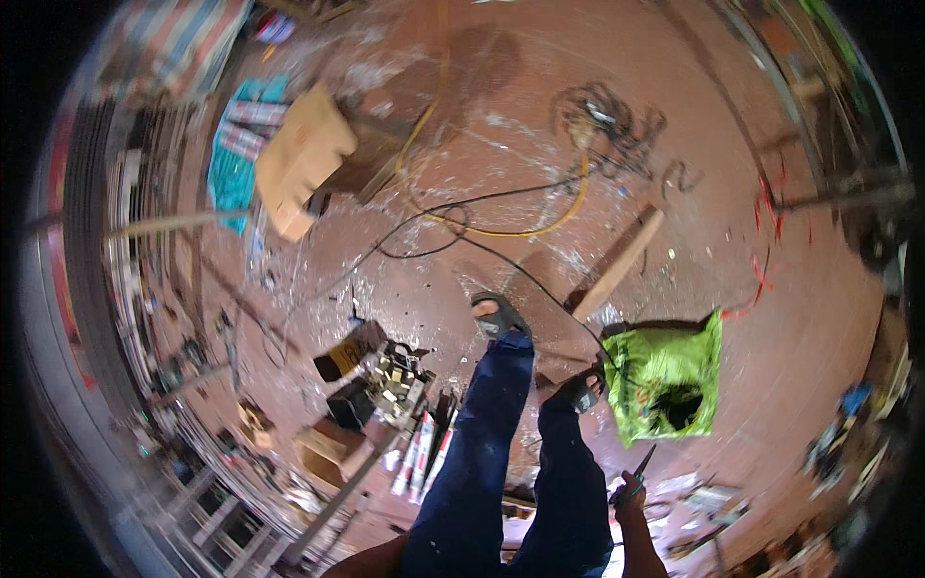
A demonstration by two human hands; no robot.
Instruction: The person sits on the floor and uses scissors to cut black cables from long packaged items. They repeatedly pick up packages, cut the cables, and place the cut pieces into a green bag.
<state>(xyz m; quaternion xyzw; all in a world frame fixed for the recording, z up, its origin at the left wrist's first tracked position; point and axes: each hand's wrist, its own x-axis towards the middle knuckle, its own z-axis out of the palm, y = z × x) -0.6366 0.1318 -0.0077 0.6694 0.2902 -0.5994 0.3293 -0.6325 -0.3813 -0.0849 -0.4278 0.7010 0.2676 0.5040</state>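
Observation:
My right hand [628, 503] hangs by my right leg, closed around a small hand tool [640, 471] with greenish handles and a dark pointed tip that points up toward a bright green bag [665, 380] on the floor. Only part of my left forearm [366, 562] shows at the bottom edge, beside my left leg; its hand is out of the picture. I stand in blue trousers [482, 462] and sandals on a reddish floor [540, 116].
A wooden plank [621, 265] lies ahead of my feet, with black and yellow cables [540, 226] snaking over the floor. A cardboard box [301, 159] sits far left. Several tubes [421, 453], small boxes and a crate of parts [395, 380] crowd my left side. Scraps lie at the right [708, 501].

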